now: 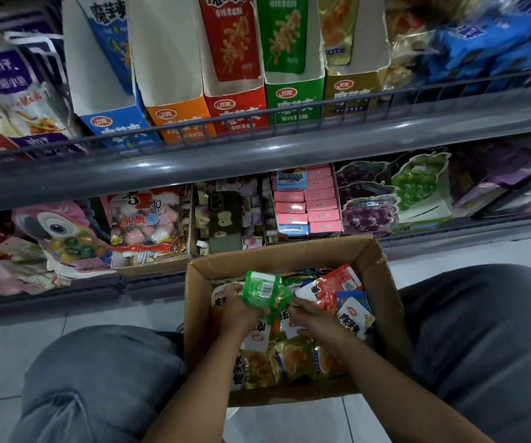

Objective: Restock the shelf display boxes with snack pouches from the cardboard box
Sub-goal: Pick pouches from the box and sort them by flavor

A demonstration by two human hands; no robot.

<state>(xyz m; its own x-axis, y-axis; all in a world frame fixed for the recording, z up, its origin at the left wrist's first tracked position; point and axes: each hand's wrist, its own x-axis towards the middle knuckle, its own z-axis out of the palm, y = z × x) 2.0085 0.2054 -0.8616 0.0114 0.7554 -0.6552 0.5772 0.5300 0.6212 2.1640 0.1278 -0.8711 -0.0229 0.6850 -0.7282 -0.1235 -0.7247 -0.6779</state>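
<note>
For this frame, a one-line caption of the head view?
Both hands grip green pouches inside the cardboard box below the shelf display boxes.

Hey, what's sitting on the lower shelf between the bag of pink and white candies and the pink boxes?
In the head view, a phone in a dark case lies on a tray of small purple and white sweets, between the candy bag and the pink boxes.

The brown box [382, 282] sat open on the floor at 6 o'clock, full of mixed pouches [293, 356]. A green bunch [262, 290] stuck up inside. Five tall display boxes [235, 103] stood at 12 o'clock.
</note>
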